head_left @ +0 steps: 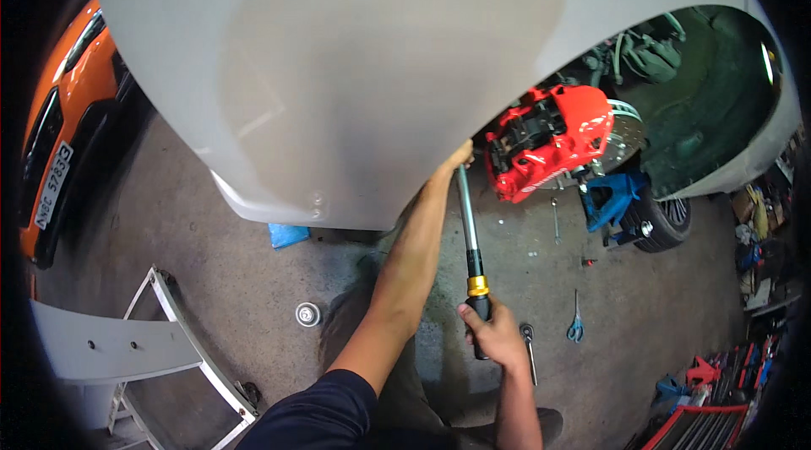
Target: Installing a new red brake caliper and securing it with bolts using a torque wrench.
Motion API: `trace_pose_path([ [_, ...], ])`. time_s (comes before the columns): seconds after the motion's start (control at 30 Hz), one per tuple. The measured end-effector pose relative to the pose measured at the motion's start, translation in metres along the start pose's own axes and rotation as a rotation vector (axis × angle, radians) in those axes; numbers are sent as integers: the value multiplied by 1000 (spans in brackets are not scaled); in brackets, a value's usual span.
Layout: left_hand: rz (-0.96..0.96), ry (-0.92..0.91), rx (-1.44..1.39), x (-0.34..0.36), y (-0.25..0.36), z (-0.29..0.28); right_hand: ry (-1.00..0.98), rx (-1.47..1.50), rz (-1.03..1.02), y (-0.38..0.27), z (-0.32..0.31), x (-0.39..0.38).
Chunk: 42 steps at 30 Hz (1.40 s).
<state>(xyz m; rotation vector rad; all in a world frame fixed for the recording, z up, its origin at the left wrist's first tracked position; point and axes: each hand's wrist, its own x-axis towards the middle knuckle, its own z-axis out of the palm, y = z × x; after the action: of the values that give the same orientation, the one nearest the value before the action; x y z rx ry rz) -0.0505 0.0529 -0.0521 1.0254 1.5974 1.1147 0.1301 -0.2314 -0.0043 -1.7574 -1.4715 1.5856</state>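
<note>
My right hand (500,338) is wrapped round the black grip of a long torque wrench (468,218), which has a gold collar and a steel shaft. The wrench points away from me toward the wheel well. At its far end my left hand (460,154) is closed round the head, partly hidden by the edge of the pale car body panel (380,70). Just right of that hand is a red brake caliper (553,136) over a brake disc (625,131). What the wrench head sits on is hidden.
A blue stand (610,199) and a tyre (667,222) are beyond the caliper. On the floor lie a ratchet (529,349), blue-handled scissors (576,328), a spanner (556,222) and a can (308,314). A white frame (203,357) stands left, a red tool tray (701,425) right.
</note>
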Motion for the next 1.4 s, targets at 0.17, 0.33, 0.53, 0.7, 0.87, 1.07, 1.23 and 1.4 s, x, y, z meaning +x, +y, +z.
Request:
trace_pose_path([
  [0.17, 65, 68, 3, -11, 4, 4, 29, -177, 89, -30, -19, -18],
  [0.33, -89, 63, -110, -5, 0, 9, 133, -63, -17, -5, 4, -2],
  [0.53, -224, 107, -228, 4, -2, 20, 175, -152, 225, -7, -1, -3],
  [0.7, -261, 236, -67, 9, 0, 27, 297, -160, 280, -8, 7, 1],
  [0.87, -251, 228, 29, 0, 5, 27, 278, -123, 309, 0, 15, 13],
  [1.07, -216, 318, 137, -11, 9, 26, 270, -121, 340, 16, 29, 34],
  [1.23, -120, 308, 95, -7, 4, 29, 237, -85, 332, 32, 34, 48],
  [1.4, -115, 258, 52, -7, 0, 28, 204, -65, 328, 41, 39, 56],
])
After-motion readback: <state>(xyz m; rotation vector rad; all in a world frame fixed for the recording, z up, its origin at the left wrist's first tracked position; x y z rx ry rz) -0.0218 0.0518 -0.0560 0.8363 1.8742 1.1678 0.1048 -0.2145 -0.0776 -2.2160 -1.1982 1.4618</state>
